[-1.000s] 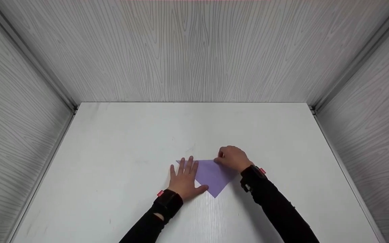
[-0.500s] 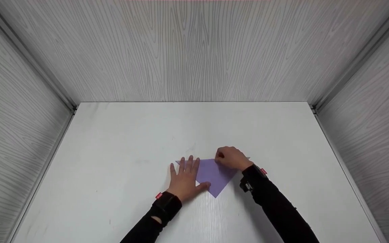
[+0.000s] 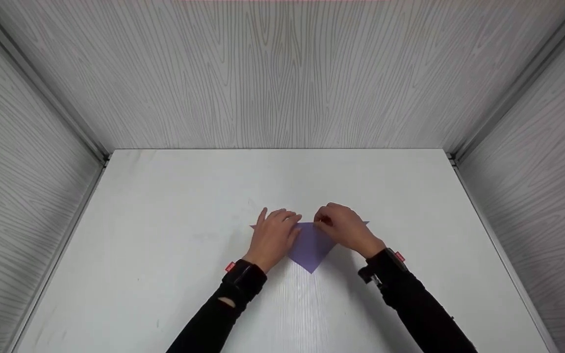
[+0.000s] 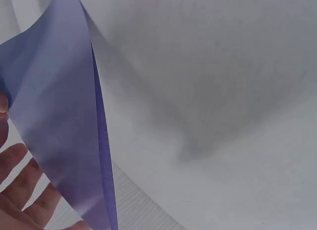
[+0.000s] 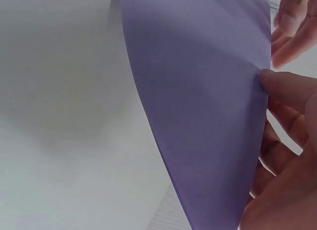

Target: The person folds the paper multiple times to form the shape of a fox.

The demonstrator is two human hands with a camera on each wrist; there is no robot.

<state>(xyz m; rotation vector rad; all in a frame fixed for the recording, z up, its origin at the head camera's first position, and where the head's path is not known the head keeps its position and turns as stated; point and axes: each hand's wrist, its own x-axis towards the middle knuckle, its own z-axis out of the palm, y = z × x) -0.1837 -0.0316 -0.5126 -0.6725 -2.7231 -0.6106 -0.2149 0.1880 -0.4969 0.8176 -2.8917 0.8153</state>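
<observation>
A sheet of purple paper (image 3: 311, 247), folded into a triangle, points its corner toward me in the head view. My left hand (image 3: 273, 238) has come round its far edge, thumb on the near face and fingers behind. In the left wrist view those fingers (image 4: 42, 200) show past the edge of the paper (image 4: 64, 116), whose two layers part slightly along one side. My right hand (image 3: 346, 228) pinches the same far edge near its middle. The right wrist view shows the thumb (image 5: 290, 89) on the paper (image 5: 198, 91), other fingers behind it.
The paper casts a shadow on the white tabletop (image 3: 165, 255). Pale wood-grain panels stand at the back (image 3: 272, 73), on the left (image 3: 27, 162) and on the right (image 3: 532, 162). Both wrists wear black bands over dark sleeves.
My left hand has gone from lying flat with spread fingers to gripping the far edge. The paper has shifted slightly away from me, and my right hand has moved with it, still pinching.
</observation>
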